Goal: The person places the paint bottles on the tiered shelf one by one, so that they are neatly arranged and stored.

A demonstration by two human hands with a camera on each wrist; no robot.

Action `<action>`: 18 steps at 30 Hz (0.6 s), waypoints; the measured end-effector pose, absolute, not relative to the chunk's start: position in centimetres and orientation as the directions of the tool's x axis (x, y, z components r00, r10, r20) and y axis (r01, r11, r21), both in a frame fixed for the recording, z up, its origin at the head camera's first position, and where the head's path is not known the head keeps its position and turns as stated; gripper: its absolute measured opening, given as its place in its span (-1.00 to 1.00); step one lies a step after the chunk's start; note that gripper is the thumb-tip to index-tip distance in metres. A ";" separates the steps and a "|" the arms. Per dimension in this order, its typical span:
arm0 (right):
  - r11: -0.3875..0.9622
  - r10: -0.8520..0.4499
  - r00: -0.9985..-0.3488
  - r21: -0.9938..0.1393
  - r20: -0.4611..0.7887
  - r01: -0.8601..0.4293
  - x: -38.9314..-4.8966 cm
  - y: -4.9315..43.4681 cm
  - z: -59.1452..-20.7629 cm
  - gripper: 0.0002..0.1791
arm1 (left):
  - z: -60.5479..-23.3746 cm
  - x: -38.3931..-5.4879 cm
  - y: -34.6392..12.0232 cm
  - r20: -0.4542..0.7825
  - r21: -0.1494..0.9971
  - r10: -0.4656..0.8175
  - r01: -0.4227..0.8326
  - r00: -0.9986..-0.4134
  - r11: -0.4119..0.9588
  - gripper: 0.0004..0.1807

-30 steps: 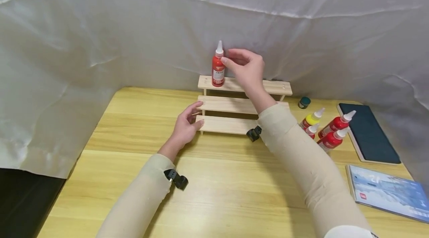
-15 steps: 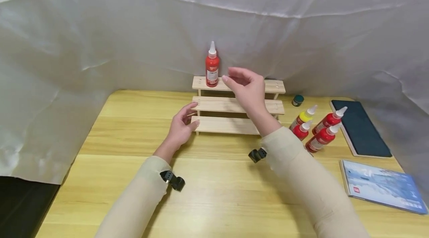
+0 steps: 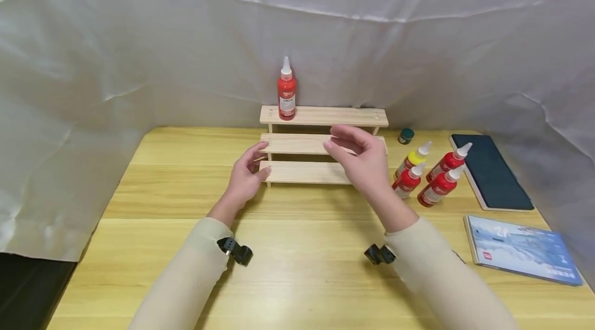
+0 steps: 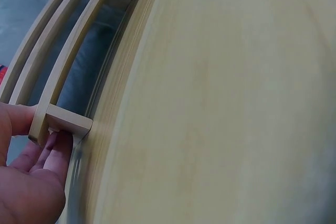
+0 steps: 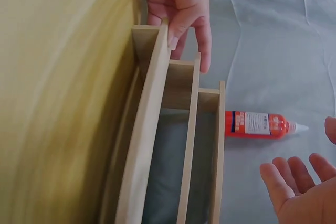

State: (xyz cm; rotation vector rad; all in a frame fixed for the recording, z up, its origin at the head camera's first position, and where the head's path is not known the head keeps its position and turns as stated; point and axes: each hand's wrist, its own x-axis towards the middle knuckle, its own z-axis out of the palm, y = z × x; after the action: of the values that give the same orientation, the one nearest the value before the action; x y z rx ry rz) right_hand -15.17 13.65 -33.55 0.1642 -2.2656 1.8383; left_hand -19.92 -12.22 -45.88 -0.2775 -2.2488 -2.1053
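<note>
A three-tier wooden display rack point(image 3: 302, 171) stands against the back curtain. On its top step, near the left end, a red paint bottle point(image 3: 287, 96) with a white pointed cap stands upright. My left hand point(image 3: 243, 179) grips the rack's left end, its thumb on the lowest step; in the left wrist view the fingers point(image 4: 56, 156) curl below that step's end. My right hand point(image 3: 369, 165) hovers in front of the rack's right half, fingers loosely bent with nothing between them. From the right wrist, that same bottle point(image 5: 257, 124) shows beyond the fingertips.
Right of the rack stand a yellow bottle point(image 3: 410, 162) and three red bottles point(image 3: 438, 189) with white caps. A small dark green jar point(image 3: 406, 136) sits behind them. Further right lie a dark notebook point(image 3: 492, 172) and a blue-covered book point(image 3: 520, 250). Grey curtain point(image 3: 209, 51) encloses the table.
My right hand has let go of the red paint bottle on the top step and drawn down and right toward me. My left hand stays at the rack's end. The head view has shifted slightly.
</note>
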 end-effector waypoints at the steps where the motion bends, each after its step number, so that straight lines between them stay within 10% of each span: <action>1: 0.229 0.051 -0.970 -0.948 0.238 -0.221 -14.7 14.0 -33.6 -0.56 | -46.0 -20.0 -12.3 0.159 0.985 0.094 0.165 -0.983 0.058 -0.29; 18: 0.287 0.163 -0.960 -0.942 0.226 -0.173 -8.6 20.7 -36.5 -0.56 | -45.9 -20.0 -12.2 0.167 0.983 0.096 0.173 -0.981 0.062 -0.29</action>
State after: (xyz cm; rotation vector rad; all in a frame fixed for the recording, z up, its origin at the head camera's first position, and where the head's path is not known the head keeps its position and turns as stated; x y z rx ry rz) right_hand -8.57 20.70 -36.49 0.0095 -2.2807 1.7239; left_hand -20.00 -12.21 -45.93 -0.2852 -2.2470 -2.0938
